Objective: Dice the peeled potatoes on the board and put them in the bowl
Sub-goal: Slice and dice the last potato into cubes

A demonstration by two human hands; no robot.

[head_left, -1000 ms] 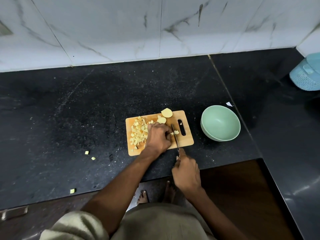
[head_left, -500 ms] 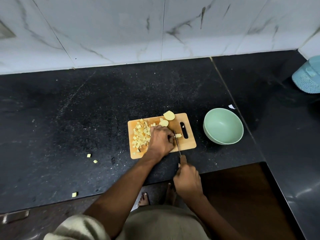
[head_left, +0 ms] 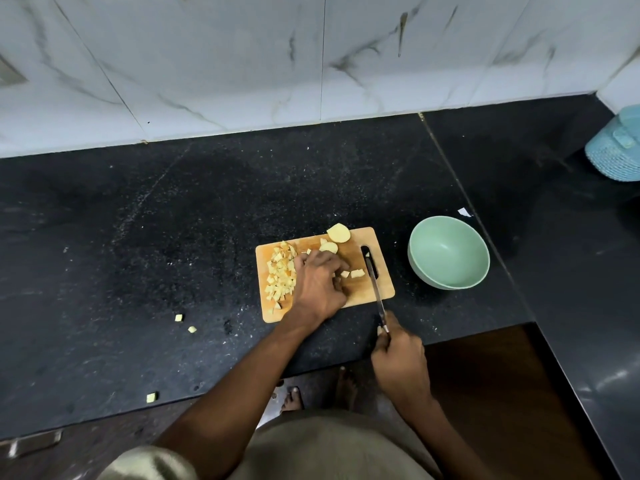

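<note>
A wooden cutting board [head_left: 384,292] lies on the black counter. A heap of diced potato [head_left: 280,277] covers its left part. Two larger potato pieces [head_left: 338,233] rest at its far edge, and two small cut bits [head_left: 353,273] lie mid-board. My left hand [head_left: 317,284] rests fingers-down on the board, pressing on something hidden beneath it. My right hand [head_left: 398,355] grips the handle of a knife [head_left: 374,282], whose blade lies over the board's right side near the handle slot. The pale green bowl [head_left: 415,252] stands to the right of the board with nothing in it.
Three stray potato cubes [head_left: 178,318] lie on the counter to the left, one near the front edge. A light blue basket [head_left: 614,150] stands at the far right. A white scrap [head_left: 464,212] lies behind the bowl. Marble wall tiles back the counter.
The knife has shifted right, away from my left hand, toward the board's slot. My left hand has moved slightly and two cut bits now lie exposed beside it.
</note>
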